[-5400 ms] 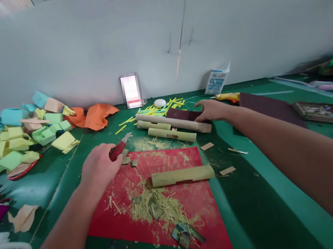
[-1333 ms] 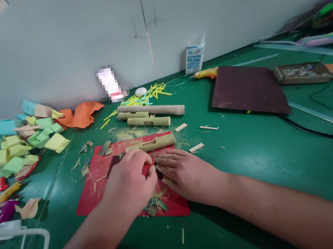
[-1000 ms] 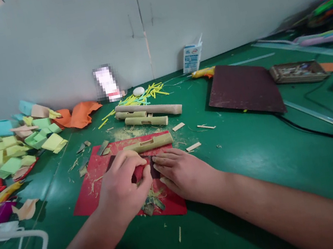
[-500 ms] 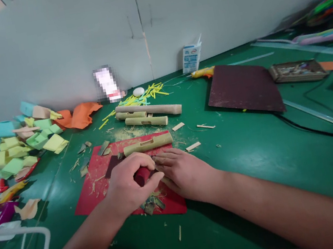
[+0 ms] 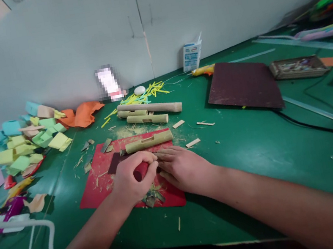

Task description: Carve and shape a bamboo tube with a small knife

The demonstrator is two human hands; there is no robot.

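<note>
My left hand (image 5: 131,178) is closed around a dark red cylinder (image 5: 141,171) that looks like a tool handle; its far end is hidden by my fingers. Against it lies my right hand (image 5: 180,165), palm down, fingers bent and pressed together over something mostly hidden beneath them. Both hands are over a red sheet (image 5: 93,193) strewn with shavings. Just beyond my fingers, a bamboo tube (image 5: 149,141) with a notch cut in its top rests on the sheet. A dark brown piece of sheet (image 5: 115,162) shows beside my left hand.
Farther back lie notched bamboo pieces (image 5: 147,119) and a longer pale stick (image 5: 150,107). Folded coloured papers (image 5: 28,144) are heaped at left, near a white wire frame (image 5: 42,223). A dark maroon sheet (image 5: 243,87) and a small tray (image 5: 298,59) are at right.
The view has shifted slightly. My left hand has turned a little, and the red cylinder's end shows more clearly. My right hand stays beside it.
</note>
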